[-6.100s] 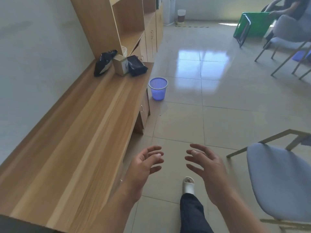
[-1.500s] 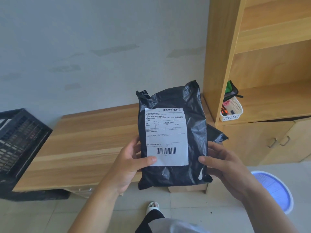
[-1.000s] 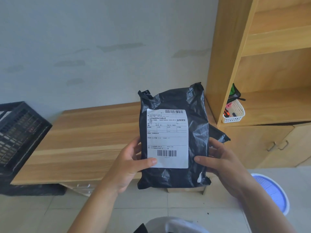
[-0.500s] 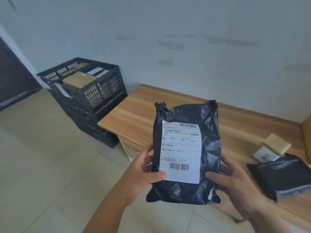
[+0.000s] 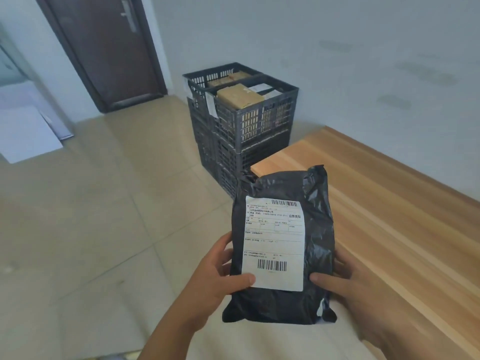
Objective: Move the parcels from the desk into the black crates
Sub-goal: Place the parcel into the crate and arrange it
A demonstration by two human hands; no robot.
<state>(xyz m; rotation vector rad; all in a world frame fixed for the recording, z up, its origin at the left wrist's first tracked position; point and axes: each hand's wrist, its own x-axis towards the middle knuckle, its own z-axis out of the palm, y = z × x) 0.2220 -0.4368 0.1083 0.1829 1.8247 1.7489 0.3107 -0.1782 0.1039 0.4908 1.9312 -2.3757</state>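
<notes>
Parcel [image 5: 283, 245] clamped between left hand [image 5: 218, 276], right hand [image 5: 348, 284]; crates [image 5: 241, 120] beyond.

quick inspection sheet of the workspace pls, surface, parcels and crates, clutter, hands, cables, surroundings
surface: wooden desk, the part in view bare
job's things: black parcel with a white label, held upright in front of the person; stacked black crates on the floor at the desk's end, the top ones already holding brown boxes
clutter: nothing seen on the desk
hands: left hand and right hand grip the parcel's lower sides, thumbs on its front
cables: nothing seen
surroundings: tiled floor, dark door, pale wall, white sheets lying at far left
</notes>
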